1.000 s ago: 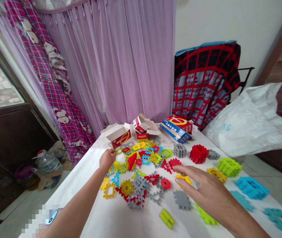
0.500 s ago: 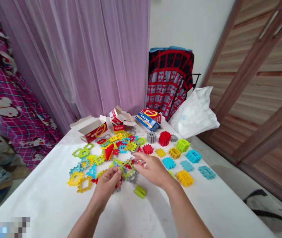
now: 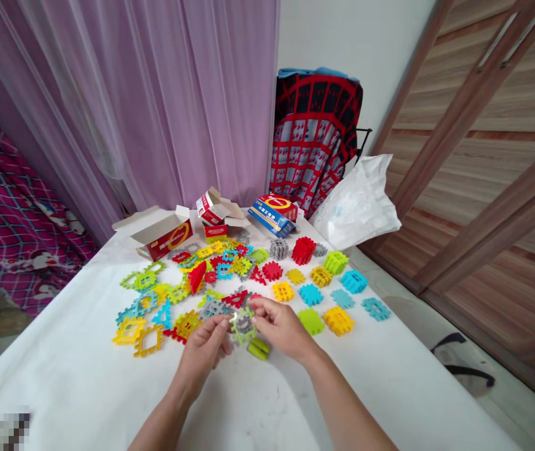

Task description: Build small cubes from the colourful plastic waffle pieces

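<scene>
Between both hands, a light green toothed building piece (image 3: 239, 339) with an open middle hangs above the table. My left hand (image 3: 203, 348) pinches its left edge with thumb and fingers. On its right edge my right hand (image 3: 280, 327) is closed in a pinch. Just below it a small green block (image 3: 259, 349) lies on the cloth. Behind the hands are a red triangular frame (image 3: 236, 298) and grey toothed pieces (image 3: 213, 307). A yellow toothed piece (image 3: 187, 324) rests left of my left hand, and a lime piece (image 3: 311, 321) right of my right hand.
Loose toothed pieces (image 3: 145, 280) spread over the left and middle of the white table (image 3: 84, 369). Colour-sorted stacks, including a blue one (image 3: 354, 282), stand at the right. Opened cartons (image 3: 168, 241), a blue box (image 3: 270, 220) and a white bag (image 3: 356, 207) line the back.
The green piece has come up off the pile towards me, now between both hands. My right hand has moved in and closed on its edge. The whole view has shifted slightly.
</scene>
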Demonstrator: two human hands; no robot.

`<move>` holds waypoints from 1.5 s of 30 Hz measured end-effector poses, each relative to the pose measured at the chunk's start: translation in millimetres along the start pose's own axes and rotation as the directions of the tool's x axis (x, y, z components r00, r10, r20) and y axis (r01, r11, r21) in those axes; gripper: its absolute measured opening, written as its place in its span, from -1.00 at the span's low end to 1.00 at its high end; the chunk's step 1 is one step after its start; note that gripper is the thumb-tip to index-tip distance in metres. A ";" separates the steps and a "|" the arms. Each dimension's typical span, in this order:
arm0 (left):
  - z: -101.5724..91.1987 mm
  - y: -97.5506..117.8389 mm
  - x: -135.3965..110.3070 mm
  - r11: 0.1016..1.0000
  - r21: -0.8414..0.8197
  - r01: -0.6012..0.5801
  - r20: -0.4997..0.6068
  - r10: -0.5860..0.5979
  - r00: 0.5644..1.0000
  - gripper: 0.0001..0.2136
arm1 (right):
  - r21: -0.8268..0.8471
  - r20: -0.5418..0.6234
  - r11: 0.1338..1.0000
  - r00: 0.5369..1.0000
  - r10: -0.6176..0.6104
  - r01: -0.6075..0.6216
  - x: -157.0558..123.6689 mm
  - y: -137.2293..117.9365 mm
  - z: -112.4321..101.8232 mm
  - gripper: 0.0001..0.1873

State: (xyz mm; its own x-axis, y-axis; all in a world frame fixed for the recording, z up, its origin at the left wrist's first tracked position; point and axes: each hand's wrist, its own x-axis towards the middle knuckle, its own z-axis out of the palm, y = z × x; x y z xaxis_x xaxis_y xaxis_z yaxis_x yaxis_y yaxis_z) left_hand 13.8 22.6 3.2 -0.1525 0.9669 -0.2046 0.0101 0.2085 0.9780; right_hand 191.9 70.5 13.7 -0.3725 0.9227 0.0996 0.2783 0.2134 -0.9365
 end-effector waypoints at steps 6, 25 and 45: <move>4.4 -9.3 0.4 1.000 -0.003 0.020 -0.063 -0.021 0.998 -0.32 | 0.029 -0.092 1.000 0.996 -0.009 0.012 -4.1 -11.9 9.5 -0.65; -7.3 -2.2 -4.5 0.968 -0.195 0.157 0.013 -0.158 0.987 -0.37 | -0.501 0.168 0.764 0.912 -0.374 0.406 -13.1 -22.5 3.3 -0.51; -15.9 -2.9 -1.8 0.992 -0.091 0.083 -0.013 -0.084 0.996 -0.45 | -0.589 0.058 0.740 0.930 -0.363 0.326 -14.5 -21.2 16.8 -0.59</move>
State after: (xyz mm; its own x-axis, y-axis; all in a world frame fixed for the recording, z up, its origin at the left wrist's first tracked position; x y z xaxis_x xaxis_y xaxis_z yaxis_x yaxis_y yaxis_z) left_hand -1.6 17.9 1.4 -0.1661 0.9438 -0.2856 -0.0928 0.2734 0.9574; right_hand 176.5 47.2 26.5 -0.4986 0.7619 0.4135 0.6058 0.6474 -0.4625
